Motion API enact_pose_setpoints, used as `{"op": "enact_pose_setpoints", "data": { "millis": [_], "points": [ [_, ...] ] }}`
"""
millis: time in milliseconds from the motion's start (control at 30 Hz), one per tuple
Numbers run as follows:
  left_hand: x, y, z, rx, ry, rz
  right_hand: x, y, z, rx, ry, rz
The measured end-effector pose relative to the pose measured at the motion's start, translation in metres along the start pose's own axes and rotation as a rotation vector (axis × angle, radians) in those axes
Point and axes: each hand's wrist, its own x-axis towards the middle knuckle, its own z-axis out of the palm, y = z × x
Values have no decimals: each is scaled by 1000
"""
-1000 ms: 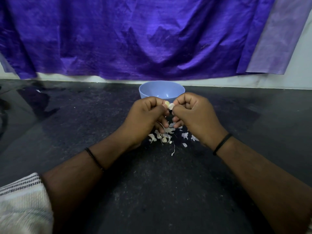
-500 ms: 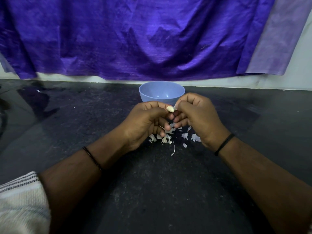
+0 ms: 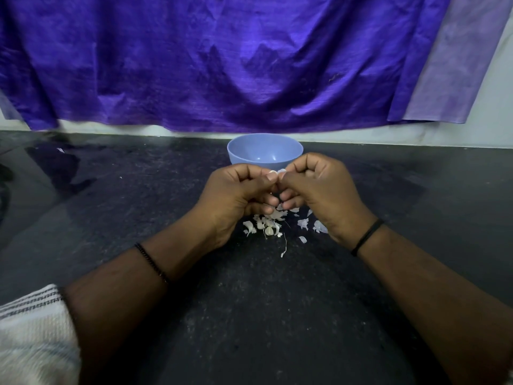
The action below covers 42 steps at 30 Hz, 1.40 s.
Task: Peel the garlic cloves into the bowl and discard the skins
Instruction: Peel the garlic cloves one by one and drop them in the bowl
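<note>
**Peeling under way, bowl looked empty**

Both hands, left hand (image 3: 238, 190) and right hand (image 3: 319, 187), pinched one garlic clove (image 3: 277, 172) at the blue bowl's (image 3: 236, 155) six o'clock. Skins (image 3: 266, 225) littered the counter (image 3: 263, 315) below, undiscarded. The visible bowl interior held no cloves.

Bowl (image 3: 265, 150) on bench (image 3: 249, 315), far side, just before hanging cloth (image 3: 222, 65). Left hand (image 3: 236, 195) and right hand (image 3: 319, 193) meet fingertip to fingertip before bowl, garlic clove (image 3: 277, 172) between. Garlic skins (image 3: 266, 225) scattered on bench beneath hands.
</note>
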Motion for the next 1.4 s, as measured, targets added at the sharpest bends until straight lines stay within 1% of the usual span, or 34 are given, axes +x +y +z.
{"op": "enact_pose_setpoints", "data": {
  "millis": [100,233,300,367,433,500,600,733,933,1200,1400],
  "points": [
    [2,0,-2,45,22,33,0,1,0,-7,-17,-12],
    [2,2,-3,126,-8,85,2,0,-3,-2,33,-26],
    [3,2,-4,148,-27,98,3,0,-6,-38,49,-34],
    [4,2,-5,154,-45,102,5,1,-11,-186,62,-78],
    [4,2,-5,155,-57,105,6,3,-18,-418,73,-152],
    [4,3,-7,163,-60,118,7,3,-23,-517,90,-180],
    [5,3,-9,210,-61,142,6,3,-22,-486,77,-199],
    [3,4,-8,255,-63,170,2,-2,-14,-374,17,-245],
    [2,5,-7,353,-33,251,1,-5,-14,-259,-73,-199],
    [0,8,-8,566,-2,380,1,-6,-13,-289,-172,-151],
    [0,8,-9,673,3,442,1,-5,-12,-387,-181,-181]
  ]
}}
